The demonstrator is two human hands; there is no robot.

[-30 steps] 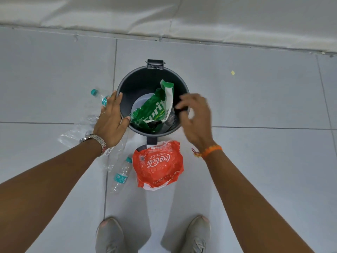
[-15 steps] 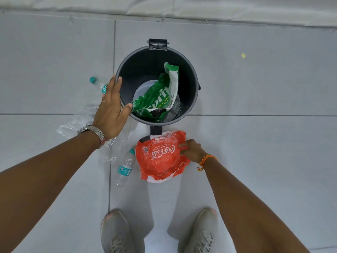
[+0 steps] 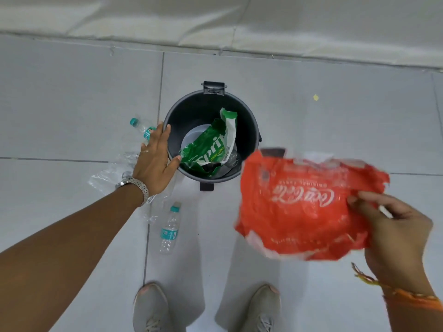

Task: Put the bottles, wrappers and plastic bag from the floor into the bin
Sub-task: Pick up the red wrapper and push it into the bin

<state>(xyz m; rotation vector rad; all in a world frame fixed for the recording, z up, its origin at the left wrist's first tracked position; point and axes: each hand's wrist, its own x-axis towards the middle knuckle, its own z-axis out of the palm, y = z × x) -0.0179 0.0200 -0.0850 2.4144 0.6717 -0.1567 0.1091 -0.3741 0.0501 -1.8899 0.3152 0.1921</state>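
A black round bin (image 3: 249, 130) stands on the tiled floor with a green Sprite wrapper (image 3: 211, 147) inside. My left hand (image 3: 154, 161) rests flat on the bin's left rim, fingers apart. My right hand (image 3: 393, 226) pinches a red Coca-Cola wrapper (image 3: 304, 202) by its right edge, lifted off the floor, to the right of and nearer than the bin. A clear bottle with a teal cap (image 3: 169, 230) lies on the floor below my left wrist. Another teal-capped bottle (image 3: 141, 128) lies left of the bin. A clear plastic bag (image 3: 107, 176) lies crumpled under my left wrist.
My two grey shoes (image 3: 151, 307) (image 3: 263, 307) stand at the bottom of the view. A white wall base (image 3: 215, 22) runs along the top. A small yellow scrap (image 3: 316, 97) lies on the tiles at the right of the bin.
My right hand went from the bin's rim down to the red wrapper, took hold of it and lifted it up to the right. My left hand stayed on the rim.
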